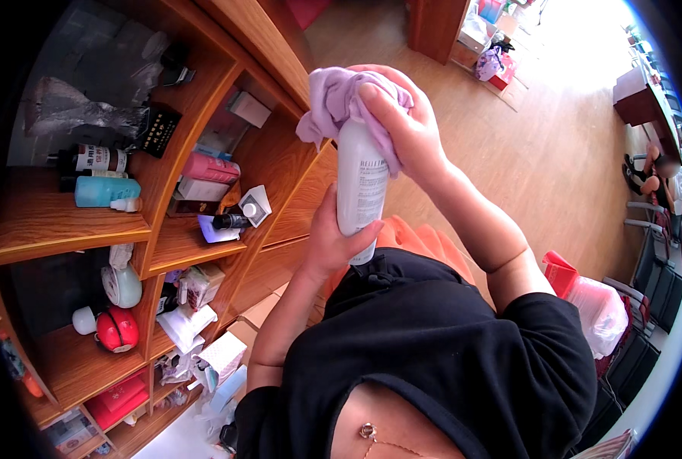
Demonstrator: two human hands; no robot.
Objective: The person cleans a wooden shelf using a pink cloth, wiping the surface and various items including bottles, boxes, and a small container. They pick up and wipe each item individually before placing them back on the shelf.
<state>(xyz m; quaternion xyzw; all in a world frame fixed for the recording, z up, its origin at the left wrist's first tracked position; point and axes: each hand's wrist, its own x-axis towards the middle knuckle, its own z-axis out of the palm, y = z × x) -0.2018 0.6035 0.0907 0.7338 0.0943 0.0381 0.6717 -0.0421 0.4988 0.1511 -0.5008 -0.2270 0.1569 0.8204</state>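
Note:
My left hand (330,238) grips the lower part of a white plastic bottle (355,183), which bears printed writing. The bottle stands nearly upright in front of me, its base just above my black clothing. A crumpled lilac cloth (335,94) covers the bottle's top. My right hand (407,123) clasps this cloth around the top and upper side, its thumb pressing on the folds. Under the cloth, the bottle's cap or neck is hidden.
Wooden shelving (189,132) rises close on my left, holding a blue bottle (103,191), a pink bottle (210,167) and a red rounded object (117,329). Bags and boxes crowd its lower end. A bagged bundle (598,312) lies by dark chairs at right, where a person (662,178) sits.

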